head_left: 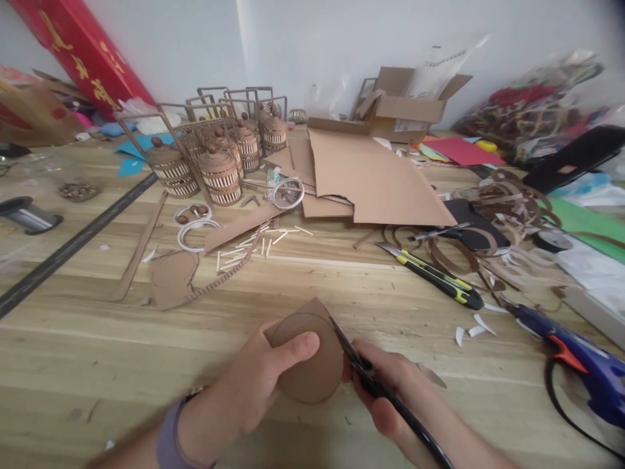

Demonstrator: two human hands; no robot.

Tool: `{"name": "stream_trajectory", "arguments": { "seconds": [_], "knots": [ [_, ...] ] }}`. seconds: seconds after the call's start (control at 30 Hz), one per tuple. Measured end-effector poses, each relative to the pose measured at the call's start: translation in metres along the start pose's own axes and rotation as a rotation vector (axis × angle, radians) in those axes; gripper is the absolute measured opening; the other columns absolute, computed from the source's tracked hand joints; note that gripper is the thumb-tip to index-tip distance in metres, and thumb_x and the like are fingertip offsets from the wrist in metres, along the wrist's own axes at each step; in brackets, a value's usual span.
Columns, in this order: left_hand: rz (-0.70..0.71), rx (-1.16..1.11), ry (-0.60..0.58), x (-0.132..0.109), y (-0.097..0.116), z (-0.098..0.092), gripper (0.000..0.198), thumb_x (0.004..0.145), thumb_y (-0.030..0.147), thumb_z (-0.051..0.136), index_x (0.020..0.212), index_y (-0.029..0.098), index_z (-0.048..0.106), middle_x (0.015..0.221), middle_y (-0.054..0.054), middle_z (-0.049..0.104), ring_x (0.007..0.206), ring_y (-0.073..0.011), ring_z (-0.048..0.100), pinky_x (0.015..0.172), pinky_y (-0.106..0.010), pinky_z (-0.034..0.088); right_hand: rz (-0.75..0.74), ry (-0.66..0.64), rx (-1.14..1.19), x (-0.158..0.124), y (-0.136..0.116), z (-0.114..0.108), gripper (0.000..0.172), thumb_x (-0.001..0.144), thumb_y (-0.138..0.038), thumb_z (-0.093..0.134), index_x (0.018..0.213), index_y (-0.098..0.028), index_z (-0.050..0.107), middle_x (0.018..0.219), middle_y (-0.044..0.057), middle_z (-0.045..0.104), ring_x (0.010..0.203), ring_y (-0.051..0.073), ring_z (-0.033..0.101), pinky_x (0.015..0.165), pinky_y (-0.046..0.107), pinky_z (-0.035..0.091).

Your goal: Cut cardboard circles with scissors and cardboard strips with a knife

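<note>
My left hand [273, 365] pinches a piece of brown cardboard [312, 374], the thumb lying across its face. A circle is drawn on the piece; its right and lower edges are rounded, while a pointed corner stands at the top. Black scissors [364, 368] are gripped in my right hand [390, 384], their blades lying along the upper right edge of the cardboard. Just right of that hand a small curved offcut [431, 375] lies on the table. Another cardboard scrap [174, 277] with a drawn circle is at the left.
A yellow-black utility knife [434, 277] and a blue glue gun [581, 365] lie at the right, near curled brown strips [502, 208]. Large cardboard sheets [375, 176], small white sticks [239, 251] and several slatted lanterns [219, 176] with handles stand or lie farther back.
</note>
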State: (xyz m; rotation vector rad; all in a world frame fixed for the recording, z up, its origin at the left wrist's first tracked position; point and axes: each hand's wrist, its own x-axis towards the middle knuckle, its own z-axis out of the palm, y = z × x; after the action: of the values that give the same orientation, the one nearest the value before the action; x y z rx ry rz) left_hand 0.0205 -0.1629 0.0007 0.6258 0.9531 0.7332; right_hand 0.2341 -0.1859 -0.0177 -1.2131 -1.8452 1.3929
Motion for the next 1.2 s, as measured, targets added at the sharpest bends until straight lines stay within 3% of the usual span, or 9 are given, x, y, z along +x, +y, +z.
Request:
{"name": "stream_trajectory", "arguments": {
  "seconds": [0.07,0.2,0.27,0.5,0.63,1.2],
  "knots": [
    [0.043,0.082,0.054,-0.0002,-0.0006,-0.0011,0.048,0.071,0.052,0.084,0.105,0.019,0.078,0.103,-0.007,0.082,0.11,-0.0327,0.071,0.092,-0.039,0.053,0.0,0.0,-0.01,-0.0002,-0.0002,-0.0003,0.076,0.081,-0.093,0.036,0.088,-0.021,0.059,0.059,-0.006,0.043,0.05,0.011,0.036,0.046,0.023,0.025],
    [0.115,0.303,0.291,-0.0012,-0.0015,-0.001,0.054,0.071,0.054,0.083,0.112,0.02,0.074,0.115,-0.008,0.079,0.118,-0.0338,0.067,0.103,-0.044,0.047,-0.015,0.005,-0.058,0.0016,-0.0013,-0.0008,0.078,0.081,-0.094,0.031,0.088,-0.022,0.058,0.06,-0.005,0.047,0.051,0.011,0.039,0.047,0.023,0.026],
    [0.128,0.354,0.33,-0.0022,-0.0015,0.0,0.054,0.074,0.055,0.08,0.113,0.019,0.073,0.117,-0.009,0.078,0.118,-0.0343,0.067,0.104,-0.045,0.047,-0.012,0.01,-0.068,0.0028,-0.0022,-0.0008,0.078,0.081,-0.094,0.031,0.087,-0.022,0.058,0.06,-0.005,0.047,0.051,0.011,0.039,0.047,0.024,0.026],
    [0.084,0.444,0.327,-0.0044,-0.003,-0.0002,0.057,0.071,0.059,0.078,0.113,0.02,0.073,0.116,-0.009,0.079,0.117,-0.0359,0.067,0.103,-0.046,0.048,-0.015,0.001,-0.097,0.0028,-0.0062,-0.002,0.076,0.082,-0.094,0.03,0.084,-0.022,0.055,0.063,-0.005,0.046,0.053,0.012,0.039,0.049,0.024,0.028],
    [0.056,0.42,0.266,-0.0036,-0.0037,-0.0005,0.057,0.072,0.059,0.078,0.113,0.02,0.073,0.115,-0.008,0.079,0.113,-0.0353,0.069,0.1,-0.046,0.051,-0.018,-0.007,-0.08,0.003,-0.0064,-0.0028,0.075,0.082,-0.094,0.03,0.082,-0.022,0.052,0.062,-0.005,0.043,0.053,0.011,0.036,0.048,0.024,0.027],
    [0.053,0.385,0.253,-0.006,-0.0021,0.0009,0.055,0.073,0.053,0.08,0.117,0.02,0.076,0.116,-0.009,0.079,0.113,-0.036,0.069,0.1,-0.045,0.053,0.044,-0.017,-0.025,0.0016,-0.0042,-0.0005,0.075,0.08,-0.095,0.034,0.079,-0.021,0.051,0.063,-0.005,0.042,0.057,0.012,0.035,0.05,0.024,0.026]
  ]
}}
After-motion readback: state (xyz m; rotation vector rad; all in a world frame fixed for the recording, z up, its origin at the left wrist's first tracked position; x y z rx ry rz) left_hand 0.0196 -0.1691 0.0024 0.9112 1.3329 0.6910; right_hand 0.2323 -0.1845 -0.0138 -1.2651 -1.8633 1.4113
